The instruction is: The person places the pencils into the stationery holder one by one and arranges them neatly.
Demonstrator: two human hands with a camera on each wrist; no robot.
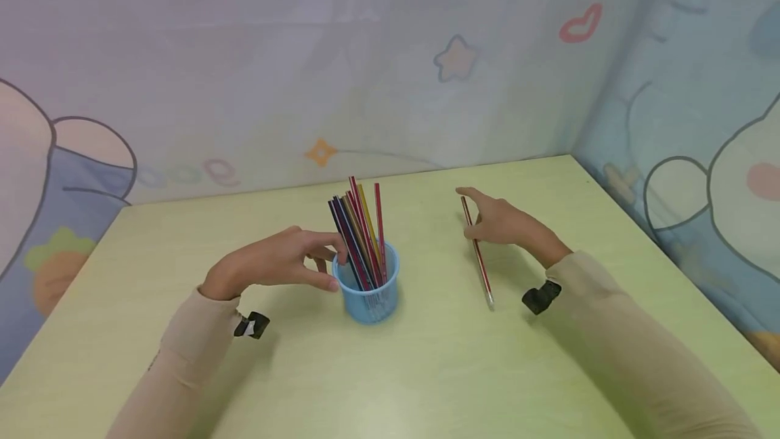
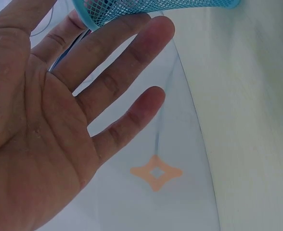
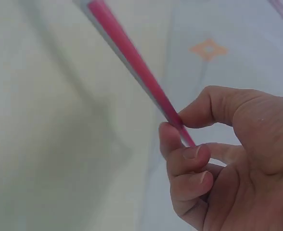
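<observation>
Most of the pencils (image 1: 361, 236) already stand bunched in the blue cup (image 1: 369, 293) near the middle of the counter (image 1: 426, 371); one red pencil (image 1: 477, 249) is out of it, held well to the cup's right, so by my judgement that one is left to go in. The right hand (image 1: 502, 222) pinches this pencil between thumb and curled fingers (image 3: 185, 163), its far end slanting down, seemingly to the counter. The left hand (image 1: 274, 264) is spread with relaxed fingers (image 2: 132, 53) against the cup's rim, gripping nothing.
</observation>
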